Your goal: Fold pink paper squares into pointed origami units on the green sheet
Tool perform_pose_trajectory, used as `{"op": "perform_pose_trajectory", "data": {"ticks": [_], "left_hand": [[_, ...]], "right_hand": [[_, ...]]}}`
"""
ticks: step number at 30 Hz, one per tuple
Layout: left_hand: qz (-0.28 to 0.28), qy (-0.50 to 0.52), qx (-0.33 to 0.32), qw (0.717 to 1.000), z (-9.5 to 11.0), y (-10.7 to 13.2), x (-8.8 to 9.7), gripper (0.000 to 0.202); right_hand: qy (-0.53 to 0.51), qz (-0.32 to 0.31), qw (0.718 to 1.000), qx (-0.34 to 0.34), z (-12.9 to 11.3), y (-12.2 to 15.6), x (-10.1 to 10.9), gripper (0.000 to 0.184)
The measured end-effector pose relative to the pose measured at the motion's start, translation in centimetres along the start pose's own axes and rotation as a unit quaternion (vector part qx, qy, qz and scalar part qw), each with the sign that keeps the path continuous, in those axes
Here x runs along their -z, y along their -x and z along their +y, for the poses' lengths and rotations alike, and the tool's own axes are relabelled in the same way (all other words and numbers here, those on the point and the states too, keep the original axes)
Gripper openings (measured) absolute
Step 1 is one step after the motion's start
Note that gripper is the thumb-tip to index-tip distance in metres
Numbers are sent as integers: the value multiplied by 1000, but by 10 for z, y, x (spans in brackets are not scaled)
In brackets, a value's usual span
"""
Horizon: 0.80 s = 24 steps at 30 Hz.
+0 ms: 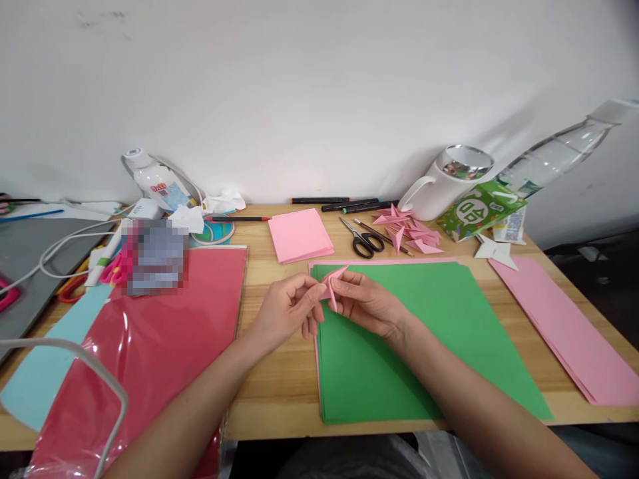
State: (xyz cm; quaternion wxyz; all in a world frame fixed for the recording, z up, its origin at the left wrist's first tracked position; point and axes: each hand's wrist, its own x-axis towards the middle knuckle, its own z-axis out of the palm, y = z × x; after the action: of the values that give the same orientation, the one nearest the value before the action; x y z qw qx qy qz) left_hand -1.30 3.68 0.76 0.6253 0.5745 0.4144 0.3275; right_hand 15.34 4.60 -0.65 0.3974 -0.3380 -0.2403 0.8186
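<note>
Between my two hands is a small folded piece of pink paper (331,285), held up over the left edge of the green paper stack (429,346). My left hand (294,301) pinches its left side between thumb and fingers. On the other side, my right hand (367,299) grips it with thumb and fingertips; part of the paper is hidden by the fingers. Beyond the hands lies a stack of square pink sheets (299,235). Several folded pink paper pieces (412,233) are heaped near the mug, beside black-handled scissors (367,241).
A white mug (439,189), a green snack packet (476,211) and a clear bottle (554,156) stand at the back right. Long pink strips (569,332) and a white folded star (495,250) lie right. A red plastic-covered pack (170,339) and a white cable (112,382) are left.
</note>
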Motion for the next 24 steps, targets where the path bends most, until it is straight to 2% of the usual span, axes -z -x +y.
{"op": "perform_pose_trajectory", "data": {"ticks": [2, 4, 7, 9, 11, 16, 24], "left_hand": [[-4, -2, 20, 1000, 0, 0, 0, 32], [18, -30, 20, 999, -1, 0, -1, 29], [78, -114, -26, 990, -3, 1, -4, 22], [97, -154, -65, 981, -4, 1, -5, 19], [84, -144, -80, 983, -4, 2, -5, 16], [28, -54, -47, 997, -1, 1, -4, 17], [-4, -30, -43, 999, 0, 0, -1, 34]], "right_hand": [[-5, 3, 1000, -17, 1, 0, 1, 24], [-8, 14, 1000, -24, 3, -1, 1, 25], [-5, 33, 999, -12, 7, -3, 1, 26], [0, 38, 999, 4, 9, -4, 1, 25], [7, 29, 999, 17, 9, -4, 1, 24], [31, -7, 999, 44, 5, -2, -1, 21], [110, 44, 986, 115, 1, 0, -2, 24]]}}
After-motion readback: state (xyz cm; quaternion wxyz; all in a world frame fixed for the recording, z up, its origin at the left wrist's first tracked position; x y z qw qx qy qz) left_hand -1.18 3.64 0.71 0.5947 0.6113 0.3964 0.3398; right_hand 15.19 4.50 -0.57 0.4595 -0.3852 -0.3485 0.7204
